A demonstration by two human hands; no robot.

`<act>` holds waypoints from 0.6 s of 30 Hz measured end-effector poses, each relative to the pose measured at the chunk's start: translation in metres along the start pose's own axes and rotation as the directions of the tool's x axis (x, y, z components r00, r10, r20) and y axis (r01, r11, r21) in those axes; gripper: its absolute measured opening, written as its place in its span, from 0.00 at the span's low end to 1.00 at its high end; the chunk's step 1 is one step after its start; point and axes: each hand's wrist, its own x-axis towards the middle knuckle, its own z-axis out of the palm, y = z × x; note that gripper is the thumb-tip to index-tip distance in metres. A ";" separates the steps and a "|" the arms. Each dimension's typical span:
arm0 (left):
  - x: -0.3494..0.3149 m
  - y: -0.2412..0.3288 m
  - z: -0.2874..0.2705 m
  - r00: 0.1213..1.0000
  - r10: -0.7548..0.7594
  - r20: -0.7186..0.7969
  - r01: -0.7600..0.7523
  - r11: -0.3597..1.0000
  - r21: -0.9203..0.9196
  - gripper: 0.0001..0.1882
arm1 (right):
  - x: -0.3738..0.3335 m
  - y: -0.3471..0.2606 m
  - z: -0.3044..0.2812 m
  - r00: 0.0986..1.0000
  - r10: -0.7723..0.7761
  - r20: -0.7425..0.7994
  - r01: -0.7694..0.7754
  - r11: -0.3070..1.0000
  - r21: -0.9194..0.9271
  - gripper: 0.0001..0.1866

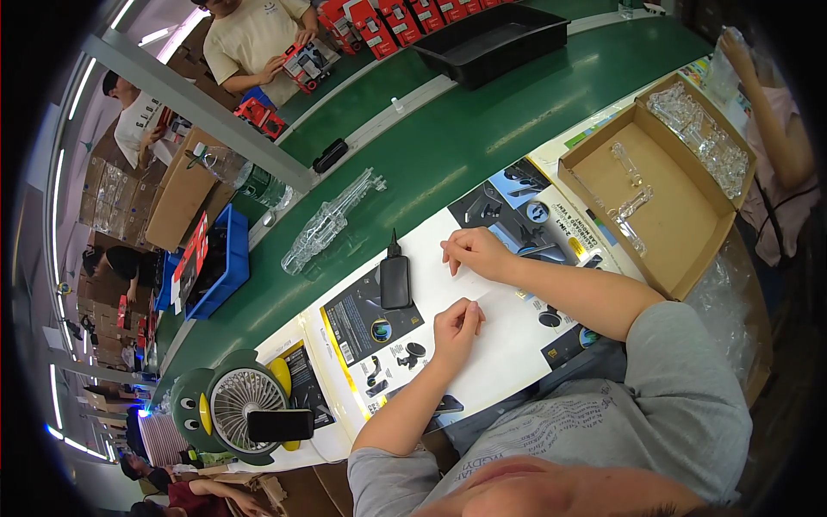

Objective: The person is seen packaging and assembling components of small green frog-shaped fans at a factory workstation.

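Head view: two bare hands hang close together over printed white board (pixel 500 349). The left hand (pixel 458 330) is curled, thumb and fingers drawn narrow; the right hand (pixel 476 253) is loosely bent. From where I stand, I can't tell whether either pinches something small. One black bottle with a pointed tip (pixel 396 282) lies on the board, near both hands and touched by neither.

I count one bundle of clear plastic pieces (pixel 332 224) on the green table (pixel 534 108), overlapping too much to number. One cardboard carton (pixel 680 246) on the right holds at least two loose clear pieces (pixel 631 211), plus a heap (pixel 702 142) too tangled to count. There's one black tray (pixel 495 43) and one penguin-shaped fan (pixel 237 388), partly hidden by a dark rectangular device (pixel 280 426). Across the table, one co-worker (pixel 254 43) holds one red-and-black box (pixel 308 65); the top edge cuts off the face and several red boxes (pixel 372 30).
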 end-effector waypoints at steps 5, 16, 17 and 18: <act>0.000 -0.003 0.000 1.000 0.005 0.002 -0.005 1.000 -0.013 0.15 | -0.001 0.001 0.000 1.000 0.006 0.001 -0.006 1.000 0.004 0.23; 0.000 -0.002 0.000 1.000 0.014 -0.002 -0.014 1.000 0.003 0.15 | -0.001 -0.002 0.000 1.000 -0.001 -0.008 0.000 1.000 -0.007 0.24; 0.000 -0.002 0.000 1.000 0.013 -0.004 -0.013 1.000 0.001 0.15 | -0.001 -0.001 0.000 1.000 0.003 -0.008 -0.003 1.000 -0.012 0.24; 0.000 -0.002 0.000 1.000 0.013 -0.004 -0.013 1.000 0.001 0.15 | -0.001 0.000 0.000 1.000 0.003 -0.008 -0.003 1.000 -0.012 0.24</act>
